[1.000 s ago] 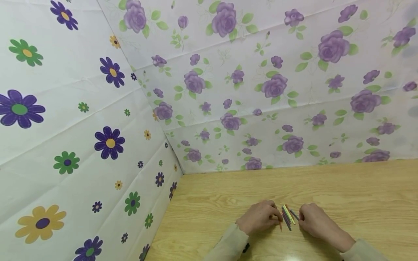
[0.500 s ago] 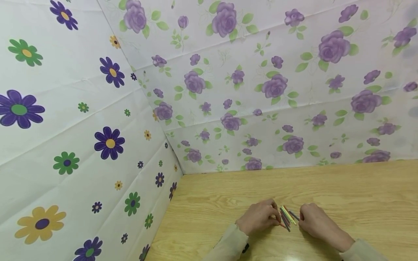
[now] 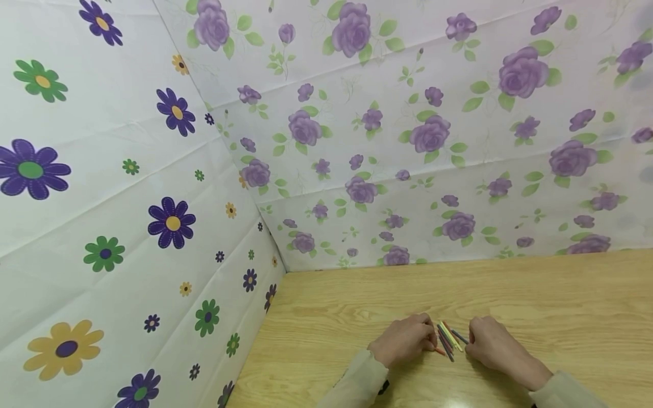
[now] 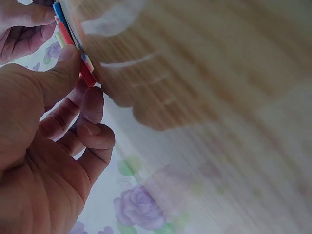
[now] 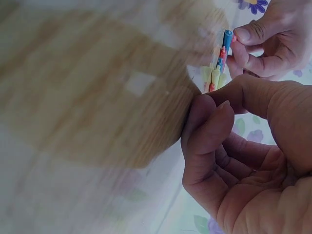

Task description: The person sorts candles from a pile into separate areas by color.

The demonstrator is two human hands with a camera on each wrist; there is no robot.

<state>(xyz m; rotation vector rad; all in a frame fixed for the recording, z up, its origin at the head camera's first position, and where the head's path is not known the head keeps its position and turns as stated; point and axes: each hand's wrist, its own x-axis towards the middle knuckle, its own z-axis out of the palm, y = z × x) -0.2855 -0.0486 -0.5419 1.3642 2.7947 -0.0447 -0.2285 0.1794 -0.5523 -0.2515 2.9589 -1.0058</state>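
Observation:
Several thin coloured sticks lie in a loose, slanted bundle on the table between my hands. My left hand is at the bundle's left side, its thumb and index finger pinching a red stick. In the left wrist view that red stick's end shows between the thumb and fingertip. My right hand is on the other side, fingers curled, with thumb and index tips together at the end of a dark blue stick. This stick angles away from the bundle, and its right end is hidden by the fingers.
The wood-grain table has a glossy surface that reflects the hands. A white sheet with purple roses hangs behind it, and another with daisies hangs at the left.
The red stick in my left hand has swung from nearly lengthwise to slanted, its near end now close to the bundle. The bundle has shifted slightly left. My right hand has barely moved.

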